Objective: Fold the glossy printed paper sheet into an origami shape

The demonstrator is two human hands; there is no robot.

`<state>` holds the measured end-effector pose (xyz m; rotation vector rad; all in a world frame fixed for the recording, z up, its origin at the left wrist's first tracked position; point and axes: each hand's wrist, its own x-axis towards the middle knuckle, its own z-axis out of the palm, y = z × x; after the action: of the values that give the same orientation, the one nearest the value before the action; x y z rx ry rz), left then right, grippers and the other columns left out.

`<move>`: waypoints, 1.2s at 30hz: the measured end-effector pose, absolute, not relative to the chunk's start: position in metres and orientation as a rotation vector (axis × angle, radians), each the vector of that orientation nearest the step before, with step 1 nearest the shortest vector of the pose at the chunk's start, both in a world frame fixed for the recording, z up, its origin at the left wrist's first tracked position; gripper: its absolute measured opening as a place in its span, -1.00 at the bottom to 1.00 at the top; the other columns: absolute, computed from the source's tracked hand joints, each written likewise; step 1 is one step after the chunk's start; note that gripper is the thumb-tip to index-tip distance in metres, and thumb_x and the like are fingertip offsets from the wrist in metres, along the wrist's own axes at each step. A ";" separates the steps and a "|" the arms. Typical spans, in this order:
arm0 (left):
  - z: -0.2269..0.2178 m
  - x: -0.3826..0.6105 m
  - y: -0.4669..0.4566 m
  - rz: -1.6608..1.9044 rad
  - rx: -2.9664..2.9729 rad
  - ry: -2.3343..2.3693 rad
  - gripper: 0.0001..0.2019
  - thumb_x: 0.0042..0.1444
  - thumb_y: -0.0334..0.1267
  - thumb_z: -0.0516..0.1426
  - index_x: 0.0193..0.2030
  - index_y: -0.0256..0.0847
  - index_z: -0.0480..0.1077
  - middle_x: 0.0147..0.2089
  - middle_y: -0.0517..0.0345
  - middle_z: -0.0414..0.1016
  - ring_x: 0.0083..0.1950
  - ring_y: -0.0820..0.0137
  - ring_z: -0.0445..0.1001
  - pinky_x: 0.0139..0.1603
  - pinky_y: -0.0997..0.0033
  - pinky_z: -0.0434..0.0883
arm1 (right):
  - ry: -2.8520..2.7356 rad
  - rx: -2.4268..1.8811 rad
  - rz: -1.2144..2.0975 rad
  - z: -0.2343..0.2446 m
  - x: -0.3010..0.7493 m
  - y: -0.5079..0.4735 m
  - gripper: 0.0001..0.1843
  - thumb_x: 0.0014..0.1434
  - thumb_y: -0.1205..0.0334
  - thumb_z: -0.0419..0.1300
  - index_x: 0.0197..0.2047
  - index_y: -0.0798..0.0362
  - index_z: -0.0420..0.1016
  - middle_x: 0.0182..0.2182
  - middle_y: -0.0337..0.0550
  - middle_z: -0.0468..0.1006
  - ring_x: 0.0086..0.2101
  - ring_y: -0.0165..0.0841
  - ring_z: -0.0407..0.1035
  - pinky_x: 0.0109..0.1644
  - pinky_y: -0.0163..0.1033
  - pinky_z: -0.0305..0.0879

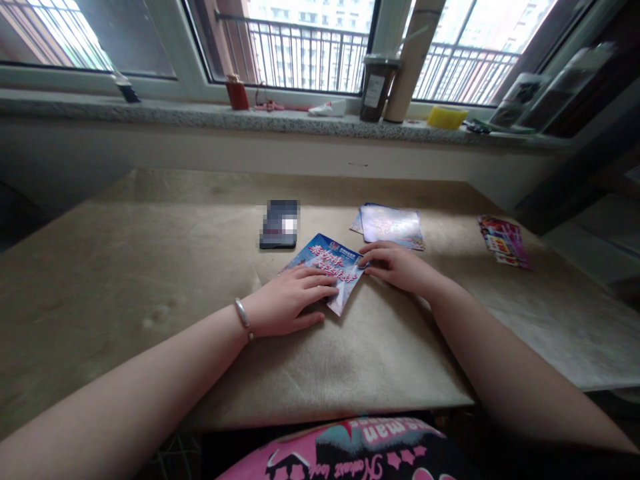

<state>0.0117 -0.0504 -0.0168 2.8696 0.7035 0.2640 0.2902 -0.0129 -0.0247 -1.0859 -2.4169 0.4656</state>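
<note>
left grip [287,300]: open, palm down, fingers lying flat across the lower left part of the leaflet; a metal bangle [243,319] circles the wrist.
right grip [395,267]: open, palm down, fingertips resting on the leaflet's right edge, not closed on it.
leaflet [330,257]: blue with red lettering, flat on the counter between both grips, set at a slant.
counter [150,280]: covered with a tan sheet.
beyond the leaflet: a phone [279,224], pixelated, up and to the left; a stack of glossy cards [393,227] just past the right grip; a pink flyer [504,241] well to the right.
window sill [250,117]: speckled stone, carrying a red cup [237,95], a dark jar [376,90], an upright cardboard tube [413,60] and a yellow roll [447,117].
lap: a dark shirt [340,457] with a pink print.
</note>
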 end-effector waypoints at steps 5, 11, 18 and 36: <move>-0.017 0.011 -0.050 0.256 2.866 0.696 -0.55 0.20 -0.14 0.09 0.22 -0.11 0.24 0.27 0.05 0.28 0.28 0.17 0.21 0.28 0.03 0.19 | -2.404 -1.039 0.448 -0.027 0.292 -0.010 -0.86 0.18 0.31 0.16 -0.29 -0.02 0.56 -0.14 -0.09 0.54 -0.12 -0.30 0.41 0.01 -0.10 0.34; -0.018 0.012 -0.049 0.260 2.870 0.704 -0.55 0.20 -0.13 0.09 0.22 -0.11 0.24 0.27 0.03 0.28 0.28 0.16 0.21 0.27 0.02 0.19 | -2.316 -1.093 0.480 -0.029 0.287 -0.011 -0.89 0.15 0.31 0.18 -0.34 0.00 0.54 -0.18 -0.10 0.56 -0.16 -0.29 0.42 0.00 -0.10 0.32; -0.018 0.014 -0.049 0.263 2.860 0.705 -0.53 0.20 -0.12 0.08 0.25 -0.14 0.22 0.26 0.02 0.28 0.28 0.18 0.21 0.28 0.05 0.19 | -2.171 -1.262 0.529 -0.034 0.276 -0.013 -0.87 0.13 0.23 0.20 -0.42 0.02 0.54 -0.38 -0.16 0.56 -0.34 -0.33 0.38 -0.20 -0.18 0.29; -0.020 0.014 -0.049 0.281 2.825 0.727 -0.50 0.18 -0.13 0.10 0.25 -0.18 0.21 0.28 -0.02 0.25 0.28 0.18 0.22 0.28 0.08 0.20 | -1.871 -1.463 0.625 -0.034 0.273 -0.009 -0.91 0.07 0.23 0.24 -0.42 0.02 0.57 -0.43 -0.17 0.60 -0.49 -0.40 0.36 -0.33 -0.24 0.29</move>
<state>0.0144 -0.0490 -0.0204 2.8248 0.7273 0.2811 0.2727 -0.0094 -0.0335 -1.4629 -1.8709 0.6248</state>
